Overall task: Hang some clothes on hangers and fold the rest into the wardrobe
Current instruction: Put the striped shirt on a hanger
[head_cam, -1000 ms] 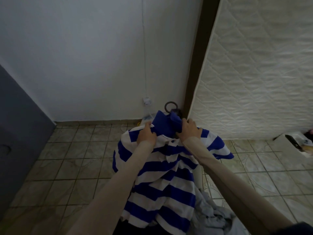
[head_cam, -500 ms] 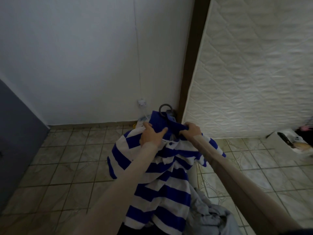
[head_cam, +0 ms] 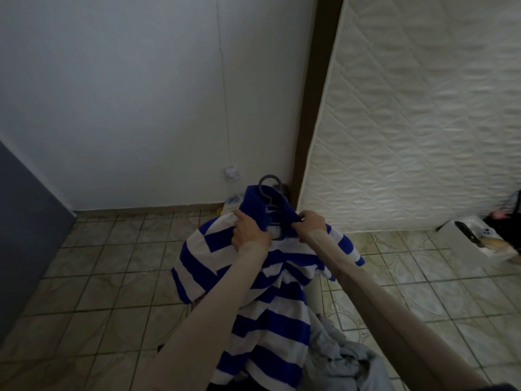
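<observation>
A blue and white striped polo shirt (head_cam: pixel 270 303) hangs in front of me over a dark grey hanger (head_cam: pixel 269 190), whose hook sticks up out of the blue collar. My left hand (head_cam: pixel 248 231) grips the shirt at the left side of the collar. My right hand (head_cam: pixel 310 224) pinches the collar's right side. Most of the hanger is hidden inside the shirt.
A heap of grey clothes (head_cam: pixel 346 359) lies low at my right. A white quilted mattress (head_cam: pixel 417 114) leans upright on the right, against a dark post (head_cam: pixel 313 108). A wall socket (head_cam: pixel 231 174) and cable sit ahead. A white box (head_cam: pixel 462 244) stands on the tiled floor (head_cam: pixel 93 280) far right.
Both hands have spread the collar apart, so more of the hanger's neck shows between them. The view has shifted slightly.
</observation>
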The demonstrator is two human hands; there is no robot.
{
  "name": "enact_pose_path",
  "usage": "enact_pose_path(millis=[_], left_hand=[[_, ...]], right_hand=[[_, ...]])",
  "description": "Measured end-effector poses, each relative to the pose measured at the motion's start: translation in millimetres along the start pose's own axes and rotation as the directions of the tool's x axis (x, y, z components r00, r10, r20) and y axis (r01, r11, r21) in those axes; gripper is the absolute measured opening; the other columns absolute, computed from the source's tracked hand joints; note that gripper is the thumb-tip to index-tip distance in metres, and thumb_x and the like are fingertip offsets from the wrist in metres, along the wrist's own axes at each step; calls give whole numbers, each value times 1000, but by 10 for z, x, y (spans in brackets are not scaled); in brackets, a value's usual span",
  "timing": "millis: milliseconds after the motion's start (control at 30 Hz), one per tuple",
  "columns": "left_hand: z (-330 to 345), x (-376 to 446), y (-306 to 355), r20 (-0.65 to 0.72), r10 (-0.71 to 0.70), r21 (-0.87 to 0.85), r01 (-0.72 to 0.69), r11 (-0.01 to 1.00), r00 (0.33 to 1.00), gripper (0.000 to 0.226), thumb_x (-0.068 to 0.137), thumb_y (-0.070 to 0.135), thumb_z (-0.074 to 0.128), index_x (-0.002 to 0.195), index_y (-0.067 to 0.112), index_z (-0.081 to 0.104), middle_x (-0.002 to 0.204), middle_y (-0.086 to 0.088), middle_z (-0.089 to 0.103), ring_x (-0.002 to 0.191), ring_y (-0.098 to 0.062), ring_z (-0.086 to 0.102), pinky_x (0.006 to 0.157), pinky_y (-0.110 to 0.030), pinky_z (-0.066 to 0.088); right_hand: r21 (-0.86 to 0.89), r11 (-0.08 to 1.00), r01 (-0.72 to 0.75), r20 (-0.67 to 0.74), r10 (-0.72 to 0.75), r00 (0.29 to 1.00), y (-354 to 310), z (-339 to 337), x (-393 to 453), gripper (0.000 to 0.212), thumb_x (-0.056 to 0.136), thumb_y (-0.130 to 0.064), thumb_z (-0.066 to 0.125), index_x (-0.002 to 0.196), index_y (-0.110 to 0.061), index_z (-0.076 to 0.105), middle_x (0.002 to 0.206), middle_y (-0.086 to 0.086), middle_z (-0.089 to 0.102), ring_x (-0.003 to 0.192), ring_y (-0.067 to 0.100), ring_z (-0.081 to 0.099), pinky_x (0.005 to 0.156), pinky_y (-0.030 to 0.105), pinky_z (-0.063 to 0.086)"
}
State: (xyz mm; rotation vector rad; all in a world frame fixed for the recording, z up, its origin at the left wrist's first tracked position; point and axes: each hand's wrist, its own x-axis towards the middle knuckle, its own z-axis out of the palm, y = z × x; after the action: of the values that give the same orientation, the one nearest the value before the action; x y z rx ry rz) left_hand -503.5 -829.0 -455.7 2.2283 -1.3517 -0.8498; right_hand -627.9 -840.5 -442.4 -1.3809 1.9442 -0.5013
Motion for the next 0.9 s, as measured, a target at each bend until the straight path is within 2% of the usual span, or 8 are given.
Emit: enact_pose_path(millis=[133,233,333,533,667,800,833,900], left_hand=[[-145,16,-35,-69,-112,-238,93,967,991,34,97,28,44,125,9,40,121,-14,56,102,-33,57,79,-39,44],[-290,117,-35,-8,-119,-227,114,967,993,36,96,38,46,116,8,52,116,-13,59,99,-30,57,77,-36,43],[-384,139,-30,56,-88,-195,97,976,995,30,90,31,58,108,7,53,102,-10,61,80,-24,54,69,-32,42],[-422,182,-26,196,-26,-145,55,988,980,47,97,2,37,142,2,24,140,-20,39,122,-35,45,92,-36,42],[-415,255,-124,152,-123,-268,161,950,981,45,98,3,31,143,2,29,141,-21,40,124,-36,44,95,-35,39],[-400,322,-125,201,-134,-476,216,852,970,28,96,7,37,115,-2,55,126,-23,50,98,-29,52,69,-29,40],[-405,291,-104,251,-147,-531,264,805,957,18,92,10,45,102,2,58,117,-22,51,91,-28,52,70,-30,40],[-376,271,-106,299,-156,-592,311,744,941,32,88,19,58,116,3,55,122,-18,54,102,-32,55,81,-36,45]], right_hand=[[40,999,-1,25,0,1000,-18,32,37,31,88,-21,63,110,0,60,106,18,64,98,33,63,86,43,53],[134,990,-47,30,43,999,-30,82,40,26,91,-11,55,116,-2,53,113,21,61,100,35,62,84,46,54],[49,999,-11,17,10,1000,-46,113,66,42,87,-27,64,120,-5,50,114,13,60,102,32,60,83,41,53],[111,991,-70,-33,74,997,-32,151,119,33,92,-17,54,119,1,53,115,22,60,104,36,59,88,40,51],[246,952,-183,0,189,982,31,158,171,36,91,-5,50,127,-2,43,125,22,52,114,35,52,93,38,46],[413,881,-232,62,227,972,-4,140,231,34,94,-1,43,128,-5,46,128,22,51,116,35,50,97,39,44],[437,867,-240,76,230,970,-23,142,238,34,94,-4,46,127,-5,47,128,21,53,116,35,51,97,39,45],[455,859,-235,85,221,972,-35,160,259,34,93,-18,55,124,-6,50,124,20,56,113,35,54,98,42,46]])
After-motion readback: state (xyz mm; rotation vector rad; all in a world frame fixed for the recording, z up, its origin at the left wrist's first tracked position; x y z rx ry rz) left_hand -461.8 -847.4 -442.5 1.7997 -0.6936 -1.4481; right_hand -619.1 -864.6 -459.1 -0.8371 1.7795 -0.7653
